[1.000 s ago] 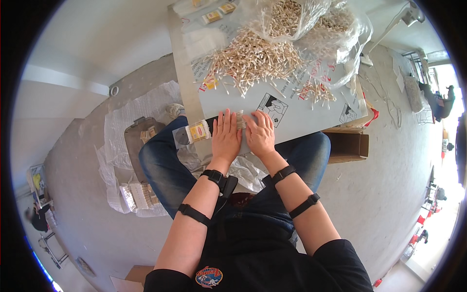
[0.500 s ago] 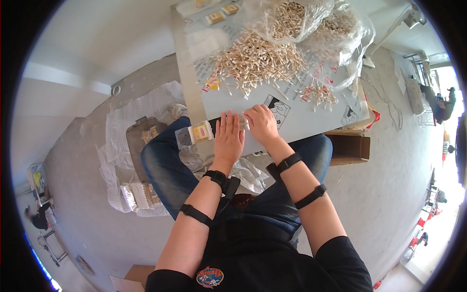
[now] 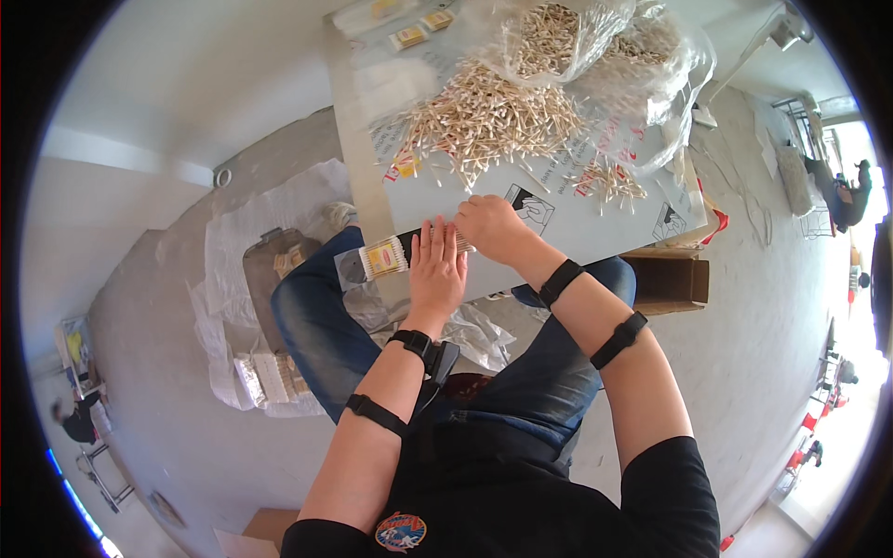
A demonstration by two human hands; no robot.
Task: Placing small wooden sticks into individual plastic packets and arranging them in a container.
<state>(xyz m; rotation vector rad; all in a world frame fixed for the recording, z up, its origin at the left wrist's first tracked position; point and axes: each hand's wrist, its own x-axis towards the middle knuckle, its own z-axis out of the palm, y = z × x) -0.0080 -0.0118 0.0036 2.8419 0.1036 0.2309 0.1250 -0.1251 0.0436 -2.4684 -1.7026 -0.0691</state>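
Observation:
My left hand lies flat, fingers stretched out, over a row of cotton swabs and a black strip near the table's front edge. Left of it is a bundle of cotton swabs with a yellow and white label, beside a clear plastic piece with a dark round patch. My right hand is closed, its fingertips bent down at the upper edge of the swab row, touching or nearly touching my left fingers. What those fingertips pinch is hidden.
A big heap of loose swabs covers the table's far side, with clear plastic bags of more swabs. Labelled packs lie far left. A cardboard box stands right; a dark case and packed bundles lie on the floor left.
My right hand has moved slightly left and its fingers have curled in toward my left hand. The right elbow has swung outward. My left hand stays nearly in place.

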